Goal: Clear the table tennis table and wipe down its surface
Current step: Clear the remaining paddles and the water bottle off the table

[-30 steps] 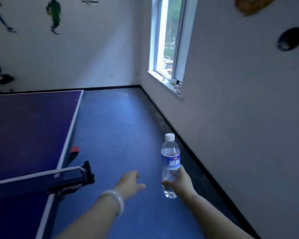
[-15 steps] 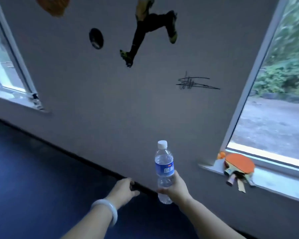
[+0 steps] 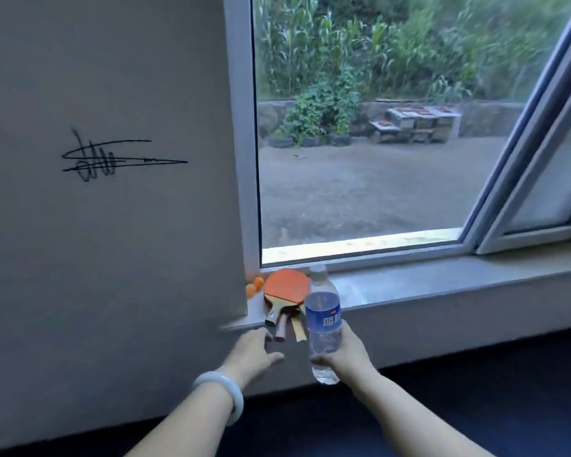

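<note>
A water bottle (image 3: 323, 324) is held upright low in the frame's centre, grasped in the right hand (image 3: 342, 356). The left hand (image 3: 253, 352) is empty, its grip released, fingers relaxed. Bats (image 3: 285, 295) and 2 orange balls (image 3: 255, 286) are seen on the windowsill (image 3: 442, 285), just left of the bottle.

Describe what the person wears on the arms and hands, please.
Both forearms are bare, with no sleeves in view. The left wrist carries a pale, smooth, rounded bangle, whitish with a faint grey-green tint. The left hand and the right hand have no gloves. No rings or watch can be seen, and no markings show.
</note>
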Demonstrator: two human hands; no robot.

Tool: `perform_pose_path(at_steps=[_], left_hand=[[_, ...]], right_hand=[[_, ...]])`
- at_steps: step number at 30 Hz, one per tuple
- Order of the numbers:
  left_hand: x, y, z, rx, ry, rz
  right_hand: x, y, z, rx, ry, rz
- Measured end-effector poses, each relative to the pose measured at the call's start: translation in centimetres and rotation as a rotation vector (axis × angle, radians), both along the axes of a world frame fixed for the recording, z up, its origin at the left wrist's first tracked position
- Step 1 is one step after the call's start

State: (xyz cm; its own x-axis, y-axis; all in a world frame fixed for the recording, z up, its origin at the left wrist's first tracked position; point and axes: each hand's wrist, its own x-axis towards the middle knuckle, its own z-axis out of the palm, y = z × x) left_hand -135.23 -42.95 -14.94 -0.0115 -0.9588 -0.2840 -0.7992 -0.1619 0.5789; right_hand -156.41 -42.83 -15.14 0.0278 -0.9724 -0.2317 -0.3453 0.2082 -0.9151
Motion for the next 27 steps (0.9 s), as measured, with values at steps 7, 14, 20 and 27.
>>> perform_pose_path(at_steps=[7,14,20,27], left_hand=[[-8.2,-9.9,-2.1,0.025,0.011,0.014],[-11.4,-15.5,-3.8,0.083,-0.005,0.175],[-11.6,-18.4,-6.1,0.129,-0.032,0.273],[-10.9,-23.3,-8.7,0.191,-0.033,0.306]], right_hand=[[-8.1,-10.6,-2.8,0.052,-0.012,-0.001],[-12.4,-20.5,-4.2,0.110,0.036,0.068],[-10.7,-26.4,-5.8,0.145,0.104,0.173],[-7.6,-31.5,-7.4,0.169,0.217,0.100]])
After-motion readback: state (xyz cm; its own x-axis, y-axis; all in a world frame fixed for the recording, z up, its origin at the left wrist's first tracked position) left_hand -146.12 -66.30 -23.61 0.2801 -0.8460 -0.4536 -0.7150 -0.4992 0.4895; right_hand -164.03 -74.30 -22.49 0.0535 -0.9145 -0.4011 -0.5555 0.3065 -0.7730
